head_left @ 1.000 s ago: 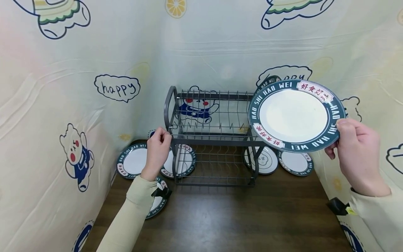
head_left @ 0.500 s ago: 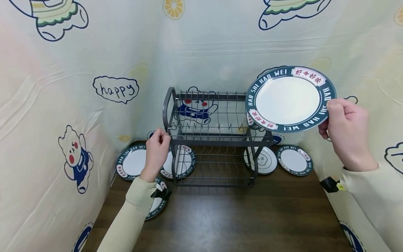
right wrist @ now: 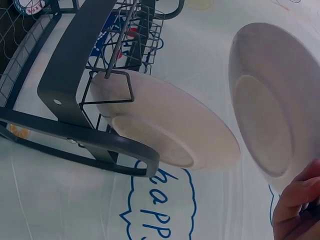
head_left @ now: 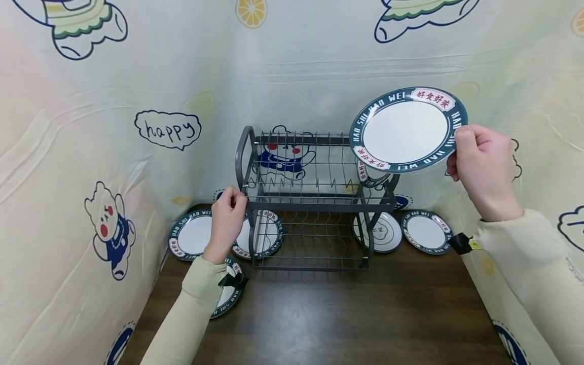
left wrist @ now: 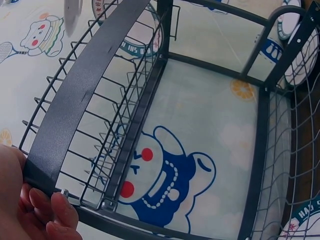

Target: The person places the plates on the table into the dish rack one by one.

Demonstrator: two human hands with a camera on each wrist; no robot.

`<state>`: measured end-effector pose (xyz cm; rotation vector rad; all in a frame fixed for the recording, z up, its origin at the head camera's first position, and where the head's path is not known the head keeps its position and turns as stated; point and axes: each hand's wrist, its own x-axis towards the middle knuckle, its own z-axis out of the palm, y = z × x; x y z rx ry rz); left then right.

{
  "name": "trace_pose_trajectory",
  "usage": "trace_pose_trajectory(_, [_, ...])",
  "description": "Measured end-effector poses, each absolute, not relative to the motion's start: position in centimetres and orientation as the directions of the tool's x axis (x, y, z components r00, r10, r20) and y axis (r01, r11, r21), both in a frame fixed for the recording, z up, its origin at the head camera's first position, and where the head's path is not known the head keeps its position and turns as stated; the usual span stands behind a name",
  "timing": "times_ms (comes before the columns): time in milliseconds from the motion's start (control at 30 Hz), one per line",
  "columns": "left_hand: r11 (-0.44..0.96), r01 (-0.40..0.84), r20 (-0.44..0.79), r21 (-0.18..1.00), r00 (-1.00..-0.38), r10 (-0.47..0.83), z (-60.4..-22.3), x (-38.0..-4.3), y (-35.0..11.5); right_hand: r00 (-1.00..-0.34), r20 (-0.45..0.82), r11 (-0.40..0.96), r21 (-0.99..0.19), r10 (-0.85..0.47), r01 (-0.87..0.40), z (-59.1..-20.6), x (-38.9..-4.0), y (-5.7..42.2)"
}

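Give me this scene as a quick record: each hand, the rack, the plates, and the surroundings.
Right hand: right hand grips the edge of a teal-rimmed plate, raised and tilted near the rack's right end
Left hand: left hand grips the rack's left end
Rack: two-tier wire dish rack, dark gray
Racked: one plate in the upper tier, at the right end, apart from the raised one
On table: three plates at left, two at right
Table: dark brown tabletop
Backdrop: cartoon-printed cloth
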<state>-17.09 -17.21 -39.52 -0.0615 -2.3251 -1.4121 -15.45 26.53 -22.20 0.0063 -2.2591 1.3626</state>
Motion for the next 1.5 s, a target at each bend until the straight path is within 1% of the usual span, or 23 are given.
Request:
trace_pose_trajectory(167, [0.483, 0.245, 0.365, 0.841, -0.915, -0.171, -39.6, -17.1, -17.2, -0.875, 0.418, 0.543, -0.807, 0.246, -0.233, -21.9, -16.1, 26.1])
trace_pose_trajectory(333, [0.487, 0.246, 0.369, 0.838, -0.913, -0.173, -39.5, -17.1, -17.2, -0.869, 0.438, 0.581, -0.778, 0.228, -0.239, -21.8, -16.9, 25.9])
trace_pose_trajectory(567, [0.497, 0.244, 0.372, 0.833, -0.911, -0.175, -39.5, -17.1, -17.2, -0.842, 0.504, 0.680, -0.687, 0.191, -0.257, -21.8, -17.7, 25.6])
trace_pose_trajectory(800, [0.494, 0.250, 0.377, 0.833, -0.909, -0.176, -39.4, -17.1, -17.1, -0.850, 0.509, 0.745, -0.617, 0.134, -0.253, -21.9, -17.9, 25.1])
trace_pose_trajectory(900, [0.490, 0.252, 0.378, 0.834, -0.909, -0.175, -39.4, -17.1, -17.1, -0.821, 0.563, 0.784, -0.550, 0.093, -0.288, -22.1, -18.1, 24.7])
trace_pose_trajectory(1067, [0.489, 0.252, 0.376, 0.835, -0.910, -0.174, -39.5, -17.2, -17.1, -0.750, 0.661, 0.845, -0.407, 0.011, -0.347, -22.6, -18.3, 24.1])
trace_pose_trajectory(1167, [0.488, 0.250, 0.376, 0.836, -0.910, -0.177, -39.6, -17.2, -17.1, -0.718, 0.695, 0.861, -0.346, -0.032, -0.373, -22.9, -18.4, 23.8])
trace_pose_trajectory(1233, [0.490, 0.248, 0.375, 0.835, -0.909, -0.180, -39.6, -17.2, -17.1, -0.711, 0.701, 0.871, -0.318, -0.051, -0.376, -23.1, -18.6, 23.6])
trace_pose_trajectory(1500, [0.490, 0.244, 0.372, 0.837, -0.910, -0.184, -39.5, -17.1, -17.1, -0.728, 0.677, 0.898, -0.250, -0.105, -0.362, -23.2, -18.9, 22.4])
